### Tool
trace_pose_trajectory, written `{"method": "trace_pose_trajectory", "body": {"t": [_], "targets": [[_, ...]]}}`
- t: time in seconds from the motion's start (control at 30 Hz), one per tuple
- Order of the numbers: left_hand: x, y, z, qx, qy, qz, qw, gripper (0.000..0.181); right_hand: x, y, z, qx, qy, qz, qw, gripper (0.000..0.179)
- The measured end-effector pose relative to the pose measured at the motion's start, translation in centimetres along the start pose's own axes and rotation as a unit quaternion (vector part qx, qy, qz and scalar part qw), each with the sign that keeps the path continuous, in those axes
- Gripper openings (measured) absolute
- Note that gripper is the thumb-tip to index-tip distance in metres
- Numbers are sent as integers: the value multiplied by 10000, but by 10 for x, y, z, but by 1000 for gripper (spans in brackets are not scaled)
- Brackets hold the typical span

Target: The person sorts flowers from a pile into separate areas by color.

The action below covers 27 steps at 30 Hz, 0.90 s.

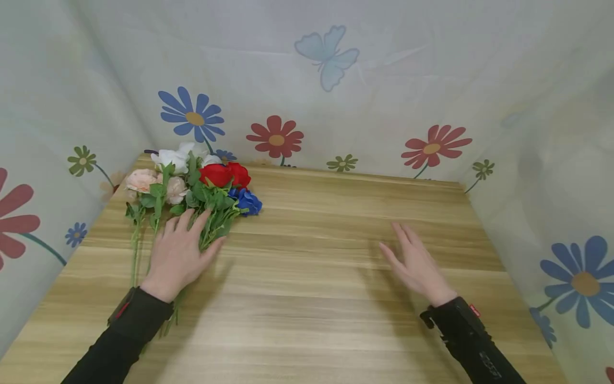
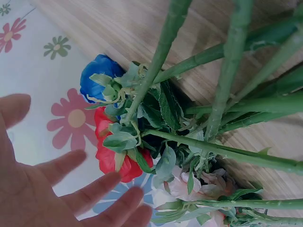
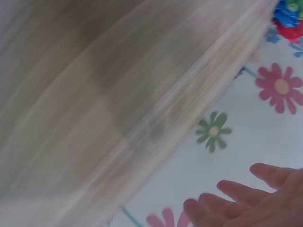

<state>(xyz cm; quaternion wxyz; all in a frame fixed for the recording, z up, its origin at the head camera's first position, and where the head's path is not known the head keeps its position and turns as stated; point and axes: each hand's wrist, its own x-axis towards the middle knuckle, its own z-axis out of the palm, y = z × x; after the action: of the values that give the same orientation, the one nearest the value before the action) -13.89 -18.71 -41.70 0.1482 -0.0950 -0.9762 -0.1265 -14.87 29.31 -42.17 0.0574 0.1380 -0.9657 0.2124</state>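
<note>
Flowers (image 1: 203, 193) lie on the far left of the table (image 1: 307, 298), stems (image 1: 135, 250) running toward the near side. Left hand (image 1: 178, 261) over the stems, fingers spread, gripping nothing; contact unclear. Right hand (image 1: 418, 266) well apart at right, fingers extended, holding nothing.

We inspected the surface (image 1: 307, 330) and recorded a pale, wood-grained top with its grain running crosswise. On its left part, near the far edge, we noted a bunch of flowers lying flat: white blooms (image 1: 171, 161) farthest back, pale pink blooms (image 1: 142, 180) at left, red blooms (image 1: 216, 175) and a blue bloom (image 1: 249, 202) at right. Green stems (image 1: 135, 256) extended toward the near edge.
</note>
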Motion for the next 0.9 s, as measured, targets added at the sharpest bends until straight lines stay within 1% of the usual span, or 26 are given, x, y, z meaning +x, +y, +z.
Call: {"method": "trace_pose_trajectory", "body": {"t": [0.07, 0.13, 0.2, 0.23, 0.27, 0.37, 0.4, 0.47, 0.5, 0.53, 0.57, 0.63, 0.67, 0.7, 0.77, 0.83, 0.9], "targets": [[0, 1, -1, -18, -5, 10, 10000, 61, 3, -7, 2, 463, 98, -151, 9988, 66], [0, 1, -2, -33, -76, -17, 10000, 51, 6, -13, 4, 1094, 89, -269, 9936, 59], [-1, 0, -3, -31, -196, -49, 9998, 42, 9, -20, 7, 1792, -71, -270, 9834, 54], [-1, 0, -4, -37, -267, -76, 9996, 38, 11, -24, 8, 2159, -199, -230, 9759, 52], [-1, -1, -4, -40, -321, -104, 9994, 34, 13, -27, 9, 2604, -366, -174, 9647, 50], [0, -2, -4, 4, -503, -154, 9986, 28, 16, -38, 11, 3817, -889, 154, 9199, 51], [0, -3, -4, 17, -560, -172, 9983, 26, 17, -42, 12, 4151, -1043, 256, 9034, 51], [1, -4, -3, 39, -671, -209, 9975, 25, 18, -49, 13, 4808, -1320, 452, 8657, 51], [1, -4, -2, 48, -729, -226, 9971, 24, 18, -53, 13, 5051, -1424, 526, 8496, 51], [1, -5, -1, 40, -769, -249, 9967, 24, 19, -57, 14, 5241, -1510, 584, 8361, 50], [1, -5, 0, 20, -810, -263, 9964, 23, 19, -60, 14, 5412, -1587, 632, 8233, 50], [1, -7, 1, -35, -839, -291, 9960, 22, 20, -67, 16, 5700, -1676, 684, 8014, 51], [1, -7, 2, -63, -857, -302, 9958, 21, 21, -69, 17, 5792, -1696, 701, 7943, 51], [1, -8, 3, -92, -858, -313, 9958, 20, 21, -71, 18, 5849, -1706, 718, 7897, 52], [2, -10, 5, -148, -867, -317, 9956, 20, 23, -74, 20, 5922, -1717, 762, 7836, 52], [3, -11, 7, -154, -924, -327, 9951, 25, 24, -76, 22, 5937, -1728, 799, 7818, 52], [3, -12, 9, -171, -1015, -333, 9941, 31, 24, -77, 23, 5909, -1746, 816, 7834, 52]]}}
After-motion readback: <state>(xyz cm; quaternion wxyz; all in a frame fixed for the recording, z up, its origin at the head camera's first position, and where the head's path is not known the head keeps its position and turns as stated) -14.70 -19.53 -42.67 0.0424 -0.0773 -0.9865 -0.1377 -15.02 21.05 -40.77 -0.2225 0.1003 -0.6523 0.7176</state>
